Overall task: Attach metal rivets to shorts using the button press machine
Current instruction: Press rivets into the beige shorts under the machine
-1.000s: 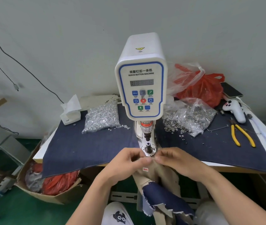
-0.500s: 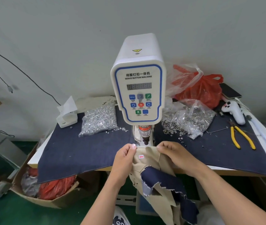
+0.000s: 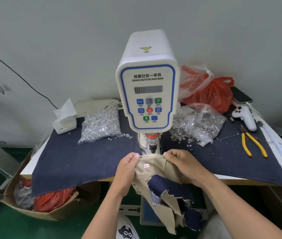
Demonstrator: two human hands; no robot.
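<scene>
My left hand (image 3: 127, 167) and right hand (image 3: 182, 163) each pinch the shorts (image 3: 154, 165) edge — stretched flat below the press machine (image 3: 147, 94) at twelve o'clock, so a rivet (image 3: 140, 157) seats squarely.

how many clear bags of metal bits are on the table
2. One bag of rivets lies left of the button press machine; one bag of eyelets lies right of it. Others may be hidden behind it.
</scene>
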